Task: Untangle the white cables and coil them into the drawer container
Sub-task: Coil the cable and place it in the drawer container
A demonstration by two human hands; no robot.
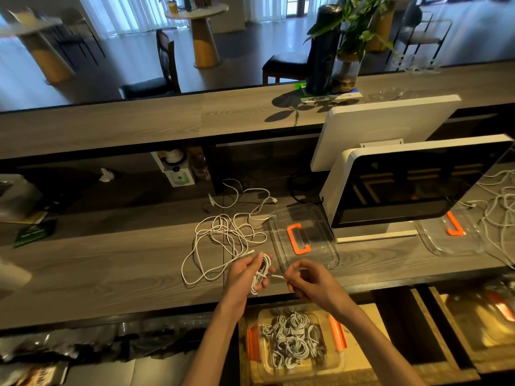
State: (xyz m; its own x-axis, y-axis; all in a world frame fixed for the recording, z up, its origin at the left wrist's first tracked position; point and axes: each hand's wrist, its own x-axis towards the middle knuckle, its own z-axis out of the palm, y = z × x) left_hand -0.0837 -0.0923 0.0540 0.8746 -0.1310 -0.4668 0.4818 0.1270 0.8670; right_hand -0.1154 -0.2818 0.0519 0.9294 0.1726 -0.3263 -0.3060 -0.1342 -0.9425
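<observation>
My left hand (245, 274) grips a coiled bundle of white cable (262, 274) over the counter's front edge. My right hand (312, 282) pinches the loose plug end of that cable (278, 276) just to the right of the bundle. A tangle of white cables (223, 240) lies on the counter behind my left hand, with a loose cable (250, 199) trailing farther back. Below the counter, in an open drawer, a clear container with orange clips (341, 358) holds several coiled white cables (292, 341).
A clear lid with an orange handle (302, 238) lies upside down right of the tangle. A white point-of-sale screen (412, 185) stands at the right, with another lid (454, 232) and more white cables (498, 207) beyond it. A plant in a jar (345, 71) sits on the raised ledge.
</observation>
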